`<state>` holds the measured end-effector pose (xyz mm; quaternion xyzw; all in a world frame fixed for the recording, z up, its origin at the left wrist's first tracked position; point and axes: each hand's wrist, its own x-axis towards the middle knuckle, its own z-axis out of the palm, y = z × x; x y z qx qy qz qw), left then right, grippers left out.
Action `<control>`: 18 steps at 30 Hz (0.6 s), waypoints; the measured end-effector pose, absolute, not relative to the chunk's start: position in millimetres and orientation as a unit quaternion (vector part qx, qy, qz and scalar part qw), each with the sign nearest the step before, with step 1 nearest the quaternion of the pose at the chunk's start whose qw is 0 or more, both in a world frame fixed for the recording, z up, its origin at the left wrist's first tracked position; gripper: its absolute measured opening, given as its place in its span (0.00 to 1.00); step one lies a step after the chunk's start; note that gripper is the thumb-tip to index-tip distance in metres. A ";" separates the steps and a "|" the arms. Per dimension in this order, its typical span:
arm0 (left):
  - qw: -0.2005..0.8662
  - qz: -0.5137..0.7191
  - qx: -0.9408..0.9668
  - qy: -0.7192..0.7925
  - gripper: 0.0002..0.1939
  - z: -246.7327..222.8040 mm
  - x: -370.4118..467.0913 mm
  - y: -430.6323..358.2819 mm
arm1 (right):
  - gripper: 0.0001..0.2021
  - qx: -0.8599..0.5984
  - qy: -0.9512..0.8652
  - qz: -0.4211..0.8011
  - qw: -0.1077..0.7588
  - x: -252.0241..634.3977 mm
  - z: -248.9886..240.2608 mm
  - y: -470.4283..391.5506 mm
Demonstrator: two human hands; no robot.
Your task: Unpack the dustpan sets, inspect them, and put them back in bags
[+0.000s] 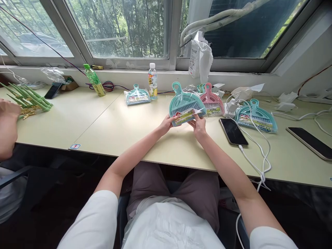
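Observation:
A plastic-wrapped teal dustpan and brush set (187,103) is held above the table, tilted, its looped handle pointing away from me. My left hand (167,124) grips its lower left edge. At the lower right edge, my right hand (198,126) pinches the set with the thumb on top. Just behind it on the table lies a pink dustpan and brush set (211,102), partly covered by the one I hold. Another teal wrapped set (256,117) rests to the right, and a smaller-looking teal set (137,95) lies to the left near the window sill.
A clear-labelled bottle (153,82) and a green-capped bottle (94,80) stand along the back. A phone (233,131) on a white cable (255,167) and another phone (311,141) lie right. Green stalks (31,98) and another person's hand (9,110) are far left.

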<state>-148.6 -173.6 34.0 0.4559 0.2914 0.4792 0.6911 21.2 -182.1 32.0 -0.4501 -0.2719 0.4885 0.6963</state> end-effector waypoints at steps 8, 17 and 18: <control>0.687 0.466 0.493 0.262 0.24 35.4 -147.2 -179.5 | 0.17 -0.482 -0.220 0.485 0.695 28.1 29.3 -176.6; 0.679 0.505 0.451 0.286 0.16 41.0 -155.2 -172.8 | 0.19 -0.357 -0.378 0.564 0.641 26.6 43.6 -187.0; 0.678 0.504 0.451 0.288 0.16 41.7 -156.4 -172.4 | 0.20 -0.349 -0.390 0.565 0.638 25.8 43.7 -187.6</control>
